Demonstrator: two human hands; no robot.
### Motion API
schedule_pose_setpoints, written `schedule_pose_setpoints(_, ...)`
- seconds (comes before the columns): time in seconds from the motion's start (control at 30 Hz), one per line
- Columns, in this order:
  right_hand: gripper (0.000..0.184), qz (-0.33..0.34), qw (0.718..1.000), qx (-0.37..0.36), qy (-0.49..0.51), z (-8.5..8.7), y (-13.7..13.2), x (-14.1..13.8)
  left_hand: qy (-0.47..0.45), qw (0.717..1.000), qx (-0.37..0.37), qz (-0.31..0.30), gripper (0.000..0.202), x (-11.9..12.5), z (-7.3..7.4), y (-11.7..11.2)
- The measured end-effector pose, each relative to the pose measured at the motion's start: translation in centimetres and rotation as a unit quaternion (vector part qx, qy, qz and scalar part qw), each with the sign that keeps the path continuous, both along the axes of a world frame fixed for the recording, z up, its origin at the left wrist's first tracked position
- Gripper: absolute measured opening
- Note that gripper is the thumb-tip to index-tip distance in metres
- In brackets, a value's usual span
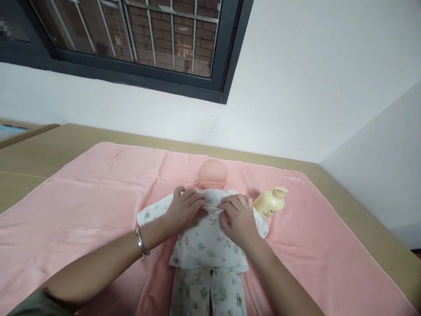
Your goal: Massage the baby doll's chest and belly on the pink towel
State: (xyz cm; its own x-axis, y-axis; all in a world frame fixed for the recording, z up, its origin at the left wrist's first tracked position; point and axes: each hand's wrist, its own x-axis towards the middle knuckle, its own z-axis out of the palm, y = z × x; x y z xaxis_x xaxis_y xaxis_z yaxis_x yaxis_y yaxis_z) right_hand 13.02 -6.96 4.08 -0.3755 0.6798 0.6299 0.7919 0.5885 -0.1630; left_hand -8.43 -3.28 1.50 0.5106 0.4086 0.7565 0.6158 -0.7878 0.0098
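A baby doll [213, 173] lies on its back on a pink blanket [108, 193], its head toward the wall. It wears a white printed baby shirt [210, 245] and matching printed pants [225, 292]. At the neckline, my left hand [186, 208] pinches the shirt's collar from the left, fingers curled over the cloth. My right hand [239, 219] grips the collar on the other side in the same way. The cloth between them is bunched in folds. Both sleeves lie spread outward, partly under my hands. A silver bracelet [141, 243] circles my left wrist.
A pale yellow pump bottle [270, 202] tilts beside the doll's right-hand sleeve in view. The blanket covers a wooden table [82, 138] against a white wall [296, 87]. Above is a dark-framed window [210, 85] with metal bars.
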Motion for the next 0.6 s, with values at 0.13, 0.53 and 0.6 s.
schedule_pose_setpoints(0.13, 0.017, -0.025, 1.000, -0.007, -0.001, -0.3, 0.3, 0.1, 0.016, 1.000, -0.010, -0.013, 0.007, 0.4, -0.2, 0.9)
schedule_pose_setpoints(0.53, 0.019, -0.076, 0.994, -0.082, 0.015, -1.3, 3.5, -0.2, -0.006, 0.972, -0.237, -0.009, 0.010, 1.0, -0.1, 4.4)
schedule_pose_setpoints(0.6, 0.019, -0.078, 0.989, -0.114, 0.046, -1.3, 5.0, -0.3, -0.022, 0.952, -0.300, -0.049, 0.014, 1.2, 0.5, 5.9)
